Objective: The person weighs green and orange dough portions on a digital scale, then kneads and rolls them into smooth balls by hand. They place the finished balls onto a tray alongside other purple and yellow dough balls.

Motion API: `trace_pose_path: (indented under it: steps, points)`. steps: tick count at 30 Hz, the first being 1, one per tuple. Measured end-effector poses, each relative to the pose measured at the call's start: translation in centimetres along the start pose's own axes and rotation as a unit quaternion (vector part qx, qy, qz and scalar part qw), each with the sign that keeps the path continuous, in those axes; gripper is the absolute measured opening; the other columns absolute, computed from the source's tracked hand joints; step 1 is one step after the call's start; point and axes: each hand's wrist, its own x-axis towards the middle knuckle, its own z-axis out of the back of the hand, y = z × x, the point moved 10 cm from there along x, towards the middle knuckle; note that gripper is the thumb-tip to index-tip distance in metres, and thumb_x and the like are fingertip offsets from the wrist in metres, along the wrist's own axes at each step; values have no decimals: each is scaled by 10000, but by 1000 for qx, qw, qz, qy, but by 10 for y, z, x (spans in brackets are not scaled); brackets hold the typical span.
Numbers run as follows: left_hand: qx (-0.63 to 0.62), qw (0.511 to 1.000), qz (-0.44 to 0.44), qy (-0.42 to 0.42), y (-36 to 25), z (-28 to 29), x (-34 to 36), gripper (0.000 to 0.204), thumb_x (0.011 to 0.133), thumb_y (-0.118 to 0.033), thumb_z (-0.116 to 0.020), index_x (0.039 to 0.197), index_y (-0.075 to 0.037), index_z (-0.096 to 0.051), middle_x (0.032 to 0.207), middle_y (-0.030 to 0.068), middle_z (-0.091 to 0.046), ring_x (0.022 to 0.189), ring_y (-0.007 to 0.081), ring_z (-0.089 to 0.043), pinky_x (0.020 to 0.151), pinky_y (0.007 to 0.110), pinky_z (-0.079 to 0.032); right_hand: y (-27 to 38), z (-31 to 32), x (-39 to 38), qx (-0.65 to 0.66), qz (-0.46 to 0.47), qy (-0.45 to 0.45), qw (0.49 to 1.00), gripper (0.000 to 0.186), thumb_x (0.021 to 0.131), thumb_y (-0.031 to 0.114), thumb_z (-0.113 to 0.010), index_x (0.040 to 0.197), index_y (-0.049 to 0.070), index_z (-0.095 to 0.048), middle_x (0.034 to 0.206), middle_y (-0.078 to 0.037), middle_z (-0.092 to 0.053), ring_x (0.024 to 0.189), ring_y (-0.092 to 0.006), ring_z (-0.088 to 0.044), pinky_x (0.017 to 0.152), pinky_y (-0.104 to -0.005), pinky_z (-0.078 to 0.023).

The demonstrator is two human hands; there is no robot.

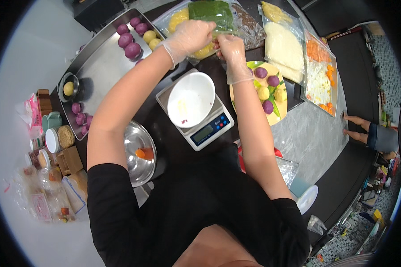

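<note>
1. Head view, the hold: the left hand (199,35) and right hand (231,48), both in clear gloves, nearly meet above a clear bag of yellow filling (204,52) at the far side of the dark worktop (169,140). Each grip looks curled together, pinching the bag's film, probably so that two hands can control the loose plastic.
2. Placement: the white bowl (189,95) sits on the kitchen scale (216,129), central, presumably for easy weighing. The metal tray (104,53) seems to keep the purple balls (132,50) together.
3. Hard to make out: the fingertips partly hide one another; the left forearm covers part of the tray, the right one part of the yellow plate (280,109). The scale's display is unreadable.
</note>
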Motion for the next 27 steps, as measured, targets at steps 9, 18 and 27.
trace_pose_path:
  steps: [9, 18, 27]
  points:
    - [-32, 985, 109, -131, 30, 59, 20, 228, 837, -283, -616, 941, -80, -631, 807, 176, -683, 795, 382, -677, 698, 481, -535, 3, 23, -14, -220, 63, -84, 970, 373, 788, 367, -587, 856, 41, -755, 875, -239, -701, 884, -417, -681, 835, -455, -526]
    - [-30, 992, 68, -107, 7, 53, 15, 190, 855, -275, -601, 876, -86, -610, 757, 134, -680, 747, 361, -669, 674, 469, -530, 108, 18, -59, -260, 318, -91, 907, 241, 860, 255, -642, 925, 43, -734, 926, -160, -712, 881, -350, -682, 794, -392, -541]
    - [13, 994, 51, -94, -9, 48, 18, 178, 864, -285, -594, 885, -109, -606, 726, 133, -679, 694, 353, -677, 636, 473, -537, 63, -33, 62, -456, 262, -5, 851, 541, 830, 388, -652, 1206, 6, -586, 1348, -223, -529, 1294, -353, -488, 1046, -458, -430]
